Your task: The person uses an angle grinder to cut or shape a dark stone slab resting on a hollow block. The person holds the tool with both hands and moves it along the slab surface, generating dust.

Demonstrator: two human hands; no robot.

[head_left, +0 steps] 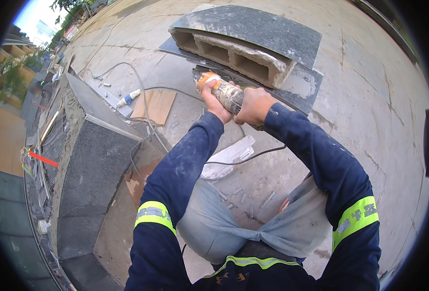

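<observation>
Both hands grip a worn, dusty angle grinder [230,95] with an orange head, held out in front of my knees. My left hand [214,103] wraps round it near the head, and my right hand [256,105] closes round its rear body. The grinder's front end is at the near edge of a dark grey stone slab [304,87]; whether it touches cannot be made out. On that slab lies a hollow concrete block [226,57], with a second stone slab [253,26] flat on top of it.
A low wall faced with dark stone [95,169] runs along my left. Cables loop over the concrete floor beside a blue-and-white plug [128,98] and a wood-coloured board [154,106]. A white sheet-like piece [231,157] and small offcuts lie before my knees. An orange strip [44,159] lies beyond the wall.
</observation>
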